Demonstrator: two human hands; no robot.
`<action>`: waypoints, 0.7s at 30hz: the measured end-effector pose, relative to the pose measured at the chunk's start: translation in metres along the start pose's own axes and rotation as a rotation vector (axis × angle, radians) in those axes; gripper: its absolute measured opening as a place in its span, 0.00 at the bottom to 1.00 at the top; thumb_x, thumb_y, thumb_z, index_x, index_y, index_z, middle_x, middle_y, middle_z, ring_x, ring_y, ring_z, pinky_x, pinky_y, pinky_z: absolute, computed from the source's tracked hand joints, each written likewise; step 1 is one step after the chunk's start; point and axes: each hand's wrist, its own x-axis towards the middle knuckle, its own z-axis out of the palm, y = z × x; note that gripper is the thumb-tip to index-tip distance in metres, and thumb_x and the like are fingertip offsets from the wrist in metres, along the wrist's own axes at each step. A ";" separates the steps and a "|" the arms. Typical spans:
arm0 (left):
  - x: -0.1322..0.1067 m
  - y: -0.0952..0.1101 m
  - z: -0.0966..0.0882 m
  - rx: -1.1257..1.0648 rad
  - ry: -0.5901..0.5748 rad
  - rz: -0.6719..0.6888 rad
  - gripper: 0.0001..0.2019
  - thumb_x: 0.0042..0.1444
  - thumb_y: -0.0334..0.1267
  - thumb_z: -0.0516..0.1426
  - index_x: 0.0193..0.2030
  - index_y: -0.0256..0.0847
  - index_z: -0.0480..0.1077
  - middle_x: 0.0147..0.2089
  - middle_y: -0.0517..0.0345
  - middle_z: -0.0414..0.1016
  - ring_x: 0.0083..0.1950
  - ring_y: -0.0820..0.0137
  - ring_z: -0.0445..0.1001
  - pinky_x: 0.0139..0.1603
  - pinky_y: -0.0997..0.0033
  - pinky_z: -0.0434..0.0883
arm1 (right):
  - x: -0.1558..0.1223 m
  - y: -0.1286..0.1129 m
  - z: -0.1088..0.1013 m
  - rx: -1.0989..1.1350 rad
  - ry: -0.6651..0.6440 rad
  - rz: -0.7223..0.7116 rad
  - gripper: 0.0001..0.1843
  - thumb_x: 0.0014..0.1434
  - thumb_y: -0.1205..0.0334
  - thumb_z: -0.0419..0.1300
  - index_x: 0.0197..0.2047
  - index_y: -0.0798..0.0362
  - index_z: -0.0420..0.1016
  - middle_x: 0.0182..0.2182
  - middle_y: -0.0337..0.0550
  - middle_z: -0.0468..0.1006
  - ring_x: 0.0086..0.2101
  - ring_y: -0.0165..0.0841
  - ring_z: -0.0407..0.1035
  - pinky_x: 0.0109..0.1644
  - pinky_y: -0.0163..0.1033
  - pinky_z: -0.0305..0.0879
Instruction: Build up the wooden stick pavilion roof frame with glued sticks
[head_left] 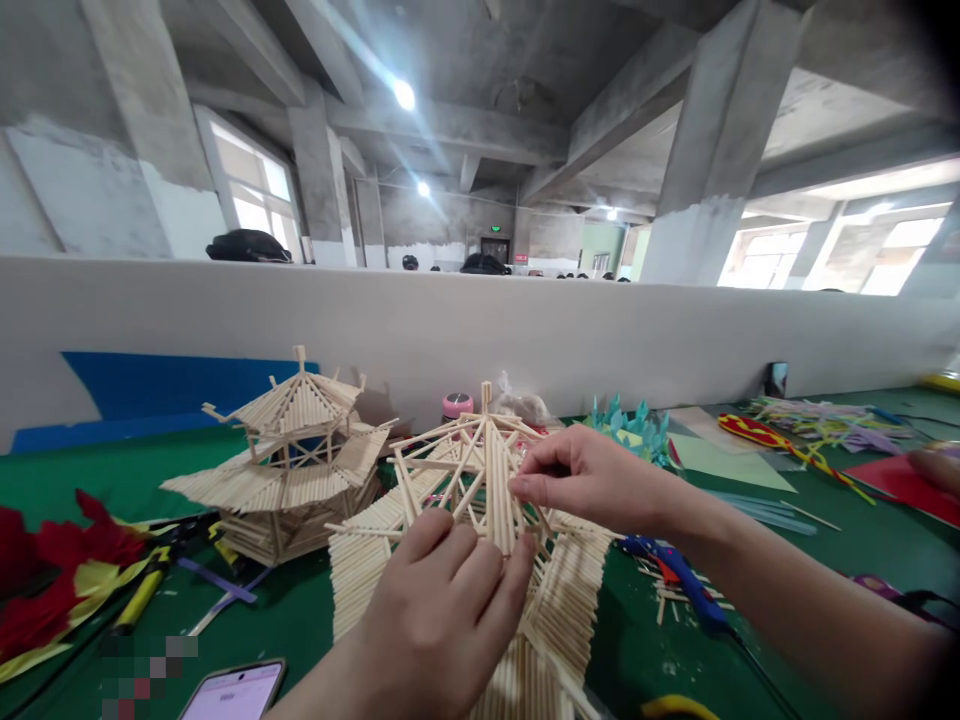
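A half-built pavilion of thin wooden sticks [465, 470] stands on the green table [862, 540] right in front of me. My left hand [442, 610] curls over its near roof side, fingertips pressed on the sticks. My right hand [581, 475] reaches in from the right and pinches a stick at the roof's upper part. A finished two-tier stick pavilion [289, 460] stands to the left, apart from both hands.
A blue glue gun [686, 580] lies right of the model. Yellow-handled pliers [154, 575] and red and yellow paper [52, 575] lie at the left, a phone [232, 692] at the near edge. Teal paper leaves [630, 425], coloured strips [810, 430] and a white partition wall [600, 330] stand behind.
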 end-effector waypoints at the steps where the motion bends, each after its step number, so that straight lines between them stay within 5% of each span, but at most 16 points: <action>1: 0.000 0.000 -0.001 0.012 -0.005 0.017 0.14 0.54 0.27 0.45 0.44 0.28 0.67 0.21 0.58 0.66 0.22 0.72 0.61 0.26 0.66 0.58 | 0.000 0.000 0.001 -0.018 0.013 0.003 0.10 0.53 0.61 0.52 0.23 0.55 0.66 0.19 0.33 0.59 0.21 0.24 0.51 0.23 0.32 0.50; 10: -0.003 -0.002 0.005 -0.016 0.025 0.041 0.14 0.53 0.26 0.45 0.45 0.26 0.66 0.22 0.57 0.67 0.23 0.72 0.62 0.27 0.64 0.60 | -0.005 0.006 0.011 0.061 0.221 0.016 0.05 0.51 0.63 0.54 0.25 0.54 0.63 0.18 0.32 0.58 0.20 0.23 0.52 0.21 0.31 0.48; 21: -0.003 -0.004 0.007 -0.016 0.070 0.053 0.13 0.53 0.26 0.46 0.42 0.27 0.67 0.21 0.57 0.66 0.22 0.73 0.61 0.25 0.64 0.61 | -0.007 0.020 0.012 0.244 0.168 0.033 0.05 0.53 0.64 0.53 0.29 0.56 0.64 0.20 0.33 0.59 0.22 0.24 0.52 0.24 0.30 0.51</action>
